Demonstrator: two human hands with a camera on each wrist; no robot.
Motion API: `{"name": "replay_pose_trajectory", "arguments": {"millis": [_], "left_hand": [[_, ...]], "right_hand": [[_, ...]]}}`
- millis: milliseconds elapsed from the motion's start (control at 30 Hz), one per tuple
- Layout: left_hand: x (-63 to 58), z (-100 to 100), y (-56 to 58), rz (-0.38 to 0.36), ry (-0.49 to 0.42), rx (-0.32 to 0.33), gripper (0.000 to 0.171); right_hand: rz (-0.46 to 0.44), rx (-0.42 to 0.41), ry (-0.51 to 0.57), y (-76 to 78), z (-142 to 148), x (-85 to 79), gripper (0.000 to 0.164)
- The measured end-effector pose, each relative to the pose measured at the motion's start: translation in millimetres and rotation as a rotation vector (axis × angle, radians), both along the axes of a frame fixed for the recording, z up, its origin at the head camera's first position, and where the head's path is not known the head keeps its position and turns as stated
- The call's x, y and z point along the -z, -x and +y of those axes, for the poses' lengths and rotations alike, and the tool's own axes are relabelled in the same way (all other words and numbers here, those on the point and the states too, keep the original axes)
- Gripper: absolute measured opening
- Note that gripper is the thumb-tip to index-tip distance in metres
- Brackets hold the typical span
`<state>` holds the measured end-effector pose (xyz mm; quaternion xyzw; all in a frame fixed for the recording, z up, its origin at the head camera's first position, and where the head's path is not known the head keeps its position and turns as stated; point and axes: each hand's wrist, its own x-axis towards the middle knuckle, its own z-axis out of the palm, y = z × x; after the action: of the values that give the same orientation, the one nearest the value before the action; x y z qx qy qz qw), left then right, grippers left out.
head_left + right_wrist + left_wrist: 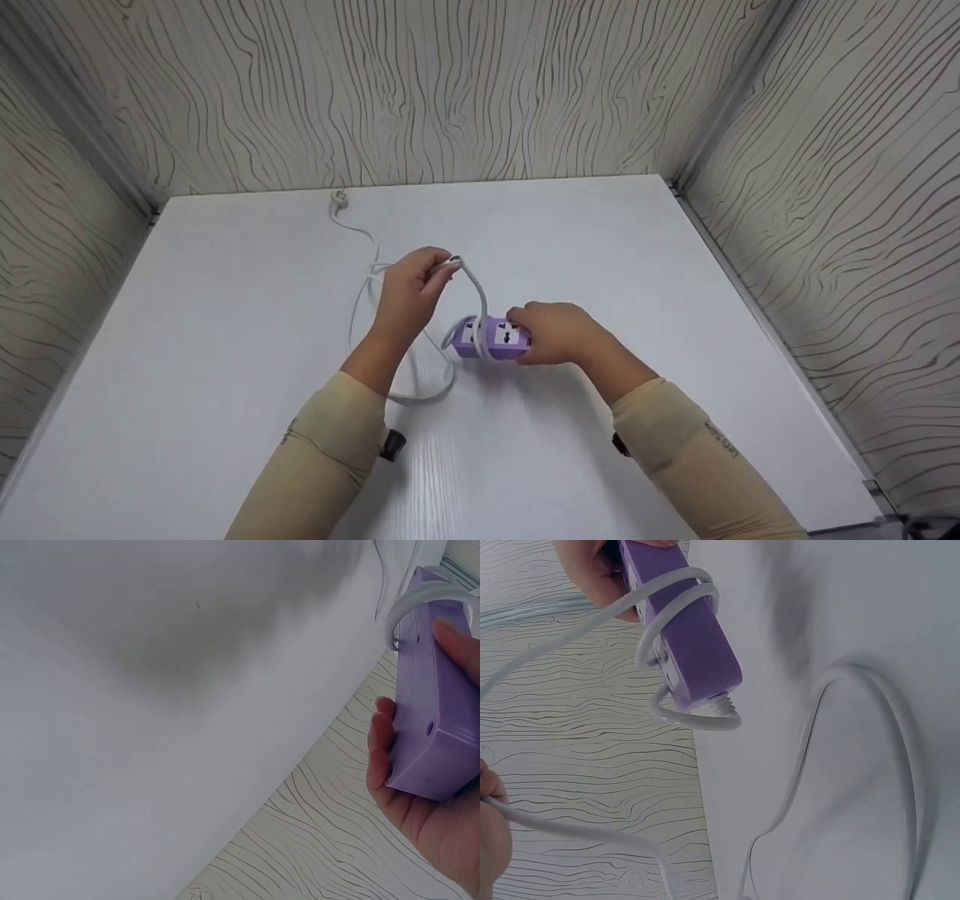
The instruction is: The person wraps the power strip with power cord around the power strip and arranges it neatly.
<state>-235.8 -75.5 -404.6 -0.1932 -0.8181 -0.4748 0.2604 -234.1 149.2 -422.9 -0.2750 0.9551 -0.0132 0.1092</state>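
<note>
A purple power strip (491, 346) with white socket faces is held at its right end by my right hand (556, 334), fingers wrapped round it in the right wrist view. White cord (686, 598) leaves the strip's other end and loops round its body. My left hand (414, 286) pinches the cord up and left of the strip, and a stretch of cord (477, 283) runs from those fingers down to the windings. In the left wrist view the strip (697, 652) hangs tilted above the table, with the left hand (493, 829) partly at the frame edge.
Loose cord (448, 379) lies in wide loops on the white table (225, 315), left of the strip. Its plug (339, 199) rests near the table's back edge. Panels with a wood-grain pattern (420, 90) stand behind and at both sides.
</note>
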Motion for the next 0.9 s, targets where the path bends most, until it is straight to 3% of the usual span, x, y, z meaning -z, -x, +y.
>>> {"name": "replay_pose_trajectory", "arguments": {"millis": [433, 900], "left_hand": [[7.4, -1, 14.8, -0.181, -0.002, -0.045, 0.014], [21.0, -10, 26.6, -0.404, 0.010, -0.027, 0.017]], "right_hand": [[-0.006, -0.191, 0.047, -6.2, 3, -16.0, 0.052], [-0.047, -0.256, 0.147, -8.6, 4, -30.0, 0.052]]}}
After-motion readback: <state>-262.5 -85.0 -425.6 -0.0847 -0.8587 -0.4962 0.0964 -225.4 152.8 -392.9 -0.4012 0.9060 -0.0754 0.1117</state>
